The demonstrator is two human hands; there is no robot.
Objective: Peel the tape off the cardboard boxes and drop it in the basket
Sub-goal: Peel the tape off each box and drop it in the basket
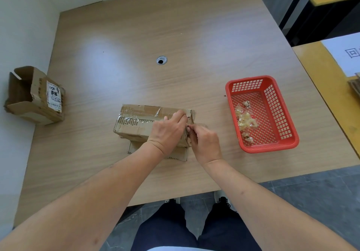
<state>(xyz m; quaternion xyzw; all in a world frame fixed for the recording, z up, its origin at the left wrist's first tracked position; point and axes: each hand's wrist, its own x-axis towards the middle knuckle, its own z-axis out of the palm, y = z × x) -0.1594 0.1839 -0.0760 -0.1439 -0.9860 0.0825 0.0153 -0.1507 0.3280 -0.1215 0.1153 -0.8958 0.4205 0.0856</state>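
Both your hands are at the right end of the cardboard box (140, 123): left hand (169, 132) braces it, right hand (204, 141) looks to be pinching tape (188, 129). Next I'd peel, then drop it in the basket (288, 141) to the box's right.

Both hands (169, 132) (204, 141) picking tape (188, 129) at cardboard box (136, 122) end; red basket (288, 143) right.

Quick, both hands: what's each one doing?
Left hand: grips the box at its right end.
Right hand: pinches tape there.
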